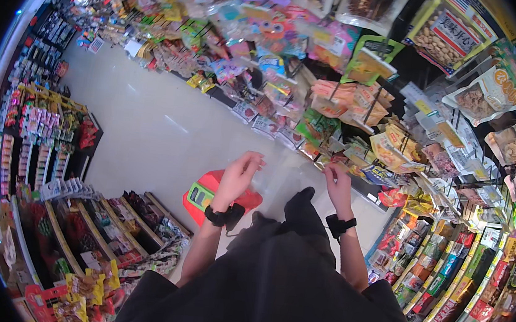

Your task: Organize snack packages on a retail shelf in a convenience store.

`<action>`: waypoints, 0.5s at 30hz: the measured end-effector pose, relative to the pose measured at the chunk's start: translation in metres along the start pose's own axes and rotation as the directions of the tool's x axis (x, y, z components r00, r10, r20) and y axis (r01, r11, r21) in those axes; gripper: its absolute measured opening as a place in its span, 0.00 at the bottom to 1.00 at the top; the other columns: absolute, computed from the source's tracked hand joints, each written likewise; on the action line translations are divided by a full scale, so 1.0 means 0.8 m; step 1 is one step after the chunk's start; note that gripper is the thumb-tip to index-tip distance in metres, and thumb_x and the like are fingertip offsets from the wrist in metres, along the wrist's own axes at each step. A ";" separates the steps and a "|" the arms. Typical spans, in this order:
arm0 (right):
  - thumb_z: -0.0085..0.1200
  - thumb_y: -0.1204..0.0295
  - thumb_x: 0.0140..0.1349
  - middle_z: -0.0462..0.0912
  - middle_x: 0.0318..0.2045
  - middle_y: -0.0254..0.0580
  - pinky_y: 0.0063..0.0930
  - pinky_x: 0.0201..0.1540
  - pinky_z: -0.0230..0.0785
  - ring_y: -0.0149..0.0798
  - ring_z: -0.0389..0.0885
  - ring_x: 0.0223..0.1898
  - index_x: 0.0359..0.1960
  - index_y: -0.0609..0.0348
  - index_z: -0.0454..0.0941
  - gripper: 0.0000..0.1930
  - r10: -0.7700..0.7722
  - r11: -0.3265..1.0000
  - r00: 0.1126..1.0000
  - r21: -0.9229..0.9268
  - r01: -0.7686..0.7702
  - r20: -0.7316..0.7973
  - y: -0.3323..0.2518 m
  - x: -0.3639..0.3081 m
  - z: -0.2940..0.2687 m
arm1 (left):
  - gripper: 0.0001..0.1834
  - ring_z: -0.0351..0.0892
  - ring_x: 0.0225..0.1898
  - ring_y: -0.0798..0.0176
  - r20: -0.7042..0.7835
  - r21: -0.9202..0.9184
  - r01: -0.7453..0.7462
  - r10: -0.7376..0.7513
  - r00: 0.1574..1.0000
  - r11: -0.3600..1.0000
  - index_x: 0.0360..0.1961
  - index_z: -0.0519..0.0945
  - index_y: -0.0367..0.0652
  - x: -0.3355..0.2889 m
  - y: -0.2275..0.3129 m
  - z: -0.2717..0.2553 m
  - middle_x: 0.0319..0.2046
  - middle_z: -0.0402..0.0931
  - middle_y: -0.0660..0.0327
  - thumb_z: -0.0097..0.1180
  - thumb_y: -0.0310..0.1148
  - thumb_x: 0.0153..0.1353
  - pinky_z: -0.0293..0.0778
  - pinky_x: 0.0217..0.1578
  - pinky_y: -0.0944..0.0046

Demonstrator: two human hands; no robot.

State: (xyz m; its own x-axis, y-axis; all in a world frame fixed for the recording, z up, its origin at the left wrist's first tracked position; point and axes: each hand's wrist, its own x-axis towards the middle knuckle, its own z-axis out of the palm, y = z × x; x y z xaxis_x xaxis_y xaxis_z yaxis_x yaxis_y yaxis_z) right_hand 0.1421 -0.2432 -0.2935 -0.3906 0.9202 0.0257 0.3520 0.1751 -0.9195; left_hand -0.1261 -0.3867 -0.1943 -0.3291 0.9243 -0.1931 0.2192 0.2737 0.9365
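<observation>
My left hand (241, 175) hangs over the aisle floor with its fingers loosely bent and nothing visible in it. Below it is a red object (253, 199), possibly a basket, partly hidden by my hand and wrist. A green and yellow package (200, 196) lies against the red object's left side. My right hand (338, 186) is raised beside the lowest hanging snack packs, its fingers bent and slightly apart. Nearest to it are yellow and blue snack packs (376, 173); whether its fingertips touch any pack cannot be told. Each wrist wears a black band.
A long rack of hanging snack bags (354, 102) curves across the front and right. Tiered shelves of packets (445, 284) stand at the right. At the left are a bin shelf (86, 231) and another display (51, 119). Pale floor (144, 113) runs between them.
</observation>
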 end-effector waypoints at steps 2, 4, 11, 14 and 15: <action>0.54 0.71 0.70 0.87 0.34 0.46 0.32 0.43 0.76 0.42 0.86 0.37 0.44 0.65 0.81 0.09 -0.042 0.999 0.999 -0.032 0.042 0.023 -0.013 -0.017 0.021 | 0.16 0.83 0.40 0.65 -0.101 -0.059 0.037 -0.043 0.994 0.998 0.52 0.78 0.38 -0.037 -0.017 -0.026 0.39 0.86 0.57 0.47 0.37 0.75 0.77 0.43 0.64; 0.54 0.72 0.70 0.86 0.33 0.45 0.30 0.44 0.76 0.40 0.87 0.37 0.46 0.64 0.80 0.09 -0.074 0.996 0.996 -0.052 0.077 0.058 -0.034 -0.039 0.050 | 0.16 0.83 0.40 0.65 -0.163 -0.019 0.021 -0.024 0.986 1.000 0.52 0.78 0.37 -0.079 -0.042 -0.057 0.39 0.85 0.57 0.47 0.38 0.75 0.77 0.43 0.64; 0.53 0.69 0.72 0.88 0.36 0.42 0.25 0.47 0.76 0.33 0.87 0.41 0.46 0.65 0.80 0.11 -0.123 0.992 0.955 0.068 0.109 0.270 -0.106 -0.125 0.166 | 0.16 0.83 0.42 0.66 -0.449 -0.129 0.021 -0.077 0.890 0.991 0.51 0.78 0.33 -0.226 -0.136 -0.144 0.37 0.84 0.57 0.48 0.37 0.76 0.77 0.46 0.65; 0.53 0.69 0.73 0.88 0.36 0.42 0.25 0.46 0.76 0.32 0.87 0.40 0.47 0.64 0.80 0.11 -0.125 0.992 0.898 0.042 0.118 0.422 -0.122 -0.150 0.215 | 0.17 0.85 0.41 0.64 -0.549 -0.155 0.046 -0.125 0.827 0.987 0.50 0.79 0.34 -0.294 -0.149 -0.166 0.38 0.85 0.56 0.49 0.38 0.75 0.78 0.46 0.64; 0.53 0.69 0.73 0.88 0.36 0.42 0.25 0.46 0.76 0.32 0.87 0.40 0.47 0.64 0.80 0.11 -0.136 0.991 0.879 0.044 0.130 0.458 -0.128 -0.156 0.229 | 0.17 0.85 0.41 0.64 -0.590 -0.149 0.063 -0.140 0.795 0.987 0.50 0.80 0.35 -0.313 -0.157 -0.170 0.38 0.86 0.56 0.49 0.38 0.75 0.78 0.45 0.64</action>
State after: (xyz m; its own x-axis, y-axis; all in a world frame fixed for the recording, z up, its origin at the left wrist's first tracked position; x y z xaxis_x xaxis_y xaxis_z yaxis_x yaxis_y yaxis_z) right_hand -0.0010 -0.4398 -0.2742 -0.7803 0.6246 -0.0321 0.2603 0.2776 -0.9248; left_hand -0.1963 -0.6890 -0.2233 -0.8344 0.5396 -0.1121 0.0584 0.2887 0.9556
